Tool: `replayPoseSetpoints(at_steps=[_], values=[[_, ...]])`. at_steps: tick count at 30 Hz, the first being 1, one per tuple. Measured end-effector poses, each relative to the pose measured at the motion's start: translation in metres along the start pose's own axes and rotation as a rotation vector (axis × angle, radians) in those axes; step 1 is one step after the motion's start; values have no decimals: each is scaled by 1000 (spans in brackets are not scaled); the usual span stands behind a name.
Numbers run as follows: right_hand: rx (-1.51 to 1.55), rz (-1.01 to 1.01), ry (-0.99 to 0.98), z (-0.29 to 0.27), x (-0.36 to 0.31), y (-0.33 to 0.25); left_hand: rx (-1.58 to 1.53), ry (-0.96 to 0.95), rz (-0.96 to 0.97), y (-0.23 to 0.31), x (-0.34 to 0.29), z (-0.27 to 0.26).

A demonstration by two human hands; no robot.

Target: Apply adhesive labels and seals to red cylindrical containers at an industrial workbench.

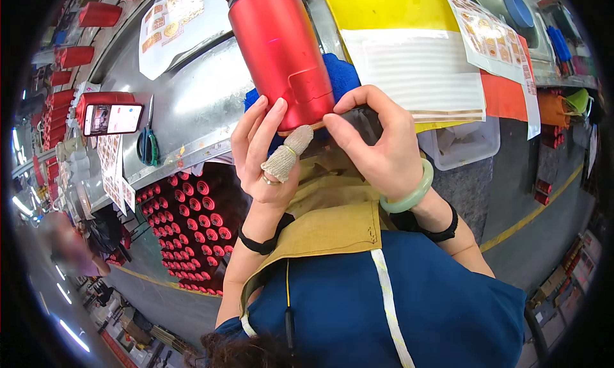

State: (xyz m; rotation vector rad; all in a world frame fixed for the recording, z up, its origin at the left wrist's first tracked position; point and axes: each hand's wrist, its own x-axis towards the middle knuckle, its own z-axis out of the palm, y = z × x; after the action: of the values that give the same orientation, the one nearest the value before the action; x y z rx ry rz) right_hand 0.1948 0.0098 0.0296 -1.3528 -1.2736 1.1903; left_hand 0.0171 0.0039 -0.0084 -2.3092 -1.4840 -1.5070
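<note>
Both hands close on the lower end of a red metal cylinder (281,48), a smooth, matte-glossy tube with a dark cap at its far end and a raised rectangular patch of the same red near the held end. The left hand (263,153) has its fingers laid flat up the left side of the tube, the thumb wearing a knitted grey finger cot (286,155) that presses under the rim. The right hand (377,147), with a pale green bangle (409,195) on the wrist, curls over a dark part at the tube's base, thumb and forefinger pinched against it. The cylinder leans away from the grip, up and slightly left.

Just behind the grip lies a blue cloth (342,73). Right of it sit yellow and white sheets (409,54) of backing paper. Left of the grip, on the steel bench (192,105), lie scissors (148,144) and a phone (112,118). Below the bench, racks of red tubes (192,227) show end-on.
</note>
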Motion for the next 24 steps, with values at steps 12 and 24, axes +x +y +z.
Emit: replayPoseSetpoints(at_steps=[12, 24], values=[[59, 60, -1, 1, -1, -1, 7, -13, 21, -1, -1, 0], [19, 24, 16, -3, 0, 1, 15, -56, 131, -3, 3, 1]])
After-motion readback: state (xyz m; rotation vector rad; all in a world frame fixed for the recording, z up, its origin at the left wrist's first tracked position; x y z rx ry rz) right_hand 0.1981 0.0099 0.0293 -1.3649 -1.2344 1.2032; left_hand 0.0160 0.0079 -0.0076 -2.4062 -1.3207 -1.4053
